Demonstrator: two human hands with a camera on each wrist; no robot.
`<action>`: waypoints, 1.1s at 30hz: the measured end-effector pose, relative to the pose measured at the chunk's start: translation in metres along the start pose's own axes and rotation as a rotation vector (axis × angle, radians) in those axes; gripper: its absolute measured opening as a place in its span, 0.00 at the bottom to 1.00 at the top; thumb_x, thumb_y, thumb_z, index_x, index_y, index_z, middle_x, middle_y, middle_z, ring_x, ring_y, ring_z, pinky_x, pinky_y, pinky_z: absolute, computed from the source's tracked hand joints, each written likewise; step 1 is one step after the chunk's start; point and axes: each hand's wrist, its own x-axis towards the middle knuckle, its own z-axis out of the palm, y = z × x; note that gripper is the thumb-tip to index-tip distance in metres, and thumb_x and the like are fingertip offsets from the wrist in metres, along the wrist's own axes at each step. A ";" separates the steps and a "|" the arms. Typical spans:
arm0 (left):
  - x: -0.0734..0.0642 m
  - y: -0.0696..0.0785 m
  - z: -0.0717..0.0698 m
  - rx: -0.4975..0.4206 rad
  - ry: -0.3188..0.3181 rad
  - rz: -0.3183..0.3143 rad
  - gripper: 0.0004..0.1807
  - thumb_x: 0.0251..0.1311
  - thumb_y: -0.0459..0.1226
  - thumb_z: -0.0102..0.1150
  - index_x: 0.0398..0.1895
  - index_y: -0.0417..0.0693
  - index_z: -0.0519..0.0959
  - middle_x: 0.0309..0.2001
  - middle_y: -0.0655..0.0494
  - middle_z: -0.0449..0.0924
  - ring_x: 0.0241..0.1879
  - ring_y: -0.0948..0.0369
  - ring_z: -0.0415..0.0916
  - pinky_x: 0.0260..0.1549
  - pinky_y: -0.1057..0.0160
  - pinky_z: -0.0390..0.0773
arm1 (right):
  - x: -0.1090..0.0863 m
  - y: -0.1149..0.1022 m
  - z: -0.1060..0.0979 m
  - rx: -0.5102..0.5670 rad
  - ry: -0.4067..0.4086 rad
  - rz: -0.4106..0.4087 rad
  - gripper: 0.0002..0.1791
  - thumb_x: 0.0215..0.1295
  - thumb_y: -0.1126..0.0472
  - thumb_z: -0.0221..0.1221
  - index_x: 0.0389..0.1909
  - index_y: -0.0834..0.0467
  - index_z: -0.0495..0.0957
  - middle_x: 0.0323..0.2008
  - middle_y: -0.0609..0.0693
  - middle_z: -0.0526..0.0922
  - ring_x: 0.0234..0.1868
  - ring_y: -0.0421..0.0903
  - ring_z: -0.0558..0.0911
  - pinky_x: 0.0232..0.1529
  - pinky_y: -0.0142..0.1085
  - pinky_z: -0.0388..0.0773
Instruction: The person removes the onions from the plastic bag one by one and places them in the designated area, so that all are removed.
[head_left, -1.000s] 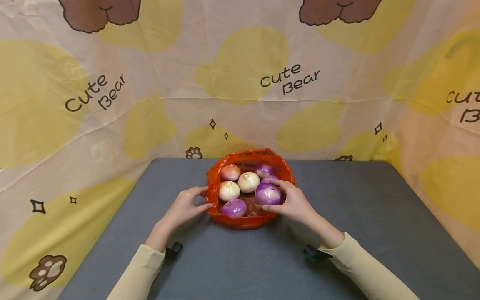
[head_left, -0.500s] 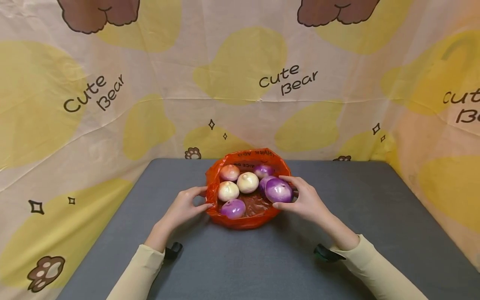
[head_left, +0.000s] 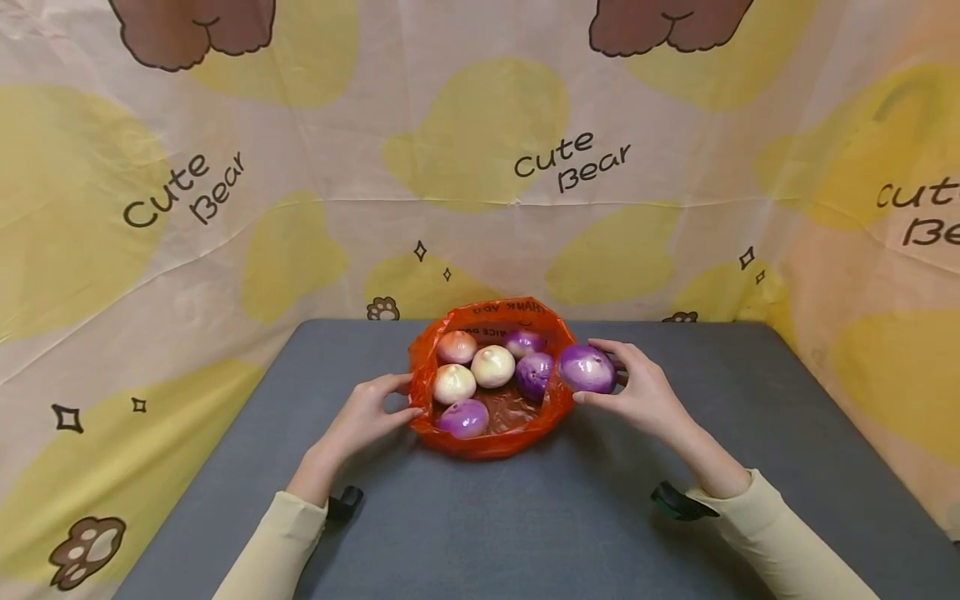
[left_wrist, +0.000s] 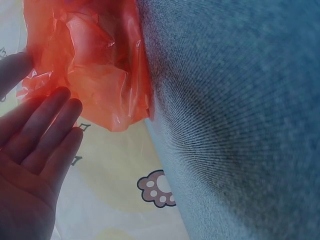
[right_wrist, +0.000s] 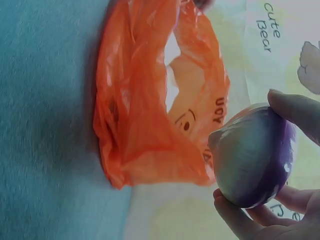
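A purple onion (head_left: 587,369), glossy and round, is gripped between the thumb and fingers of my right hand (head_left: 643,392), just beyond the right rim of an orange plastic bag (head_left: 487,448). In the right wrist view the onion (right_wrist: 252,156) shows a pale side with a small pointed tip. Inside the bag lie a pinkish onion (head_left: 457,347), two white onions (head_left: 492,367), and three purple onions (head_left: 463,419). My left hand (head_left: 371,412) rests its fingertips against the bag's left side; in the left wrist view its fingers (left_wrist: 52,120) are nearly straight at the plastic.
The bag stands near the far edge of a grey cloth-covered table (head_left: 480,533). A printed bear curtain (head_left: 480,150) hangs behind and at the sides. Dark straps (head_left: 682,502) sit at both wrists.
My right hand has carried the purple onion from inside the bag rightward past its rim, uncovering another purple onion. My left hand has stayed at the bag's left side.
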 end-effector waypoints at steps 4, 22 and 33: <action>0.000 0.000 0.000 0.003 -0.002 -0.001 0.28 0.48 0.45 0.72 0.53 0.45 0.79 0.44 0.54 0.83 0.42 0.59 0.80 0.47 0.54 0.80 | 0.000 0.006 -0.007 -0.004 0.010 0.029 0.44 0.45 0.44 0.72 0.63 0.54 0.68 0.55 0.58 0.73 0.49 0.55 0.79 0.46 0.51 0.80; -0.001 0.001 -0.001 0.008 -0.005 0.003 0.28 0.49 0.44 0.72 0.54 0.45 0.79 0.44 0.54 0.83 0.42 0.59 0.80 0.47 0.54 0.80 | -0.002 0.042 -0.027 -0.083 0.035 0.091 0.45 0.46 0.43 0.71 0.64 0.57 0.67 0.55 0.61 0.73 0.51 0.59 0.77 0.49 0.55 0.77; -0.001 0.001 -0.001 -0.001 -0.006 0.007 0.27 0.49 0.44 0.72 0.54 0.46 0.79 0.43 0.55 0.83 0.42 0.59 0.80 0.46 0.54 0.80 | 0.001 0.069 -0.028 -0.134 0.007 0.123 0.47 0.46 0.44 0.72 0.64 0.60 0.65 0.53 0.64 0.72 0.51 0.61 0.75 0.50 0.58 0.75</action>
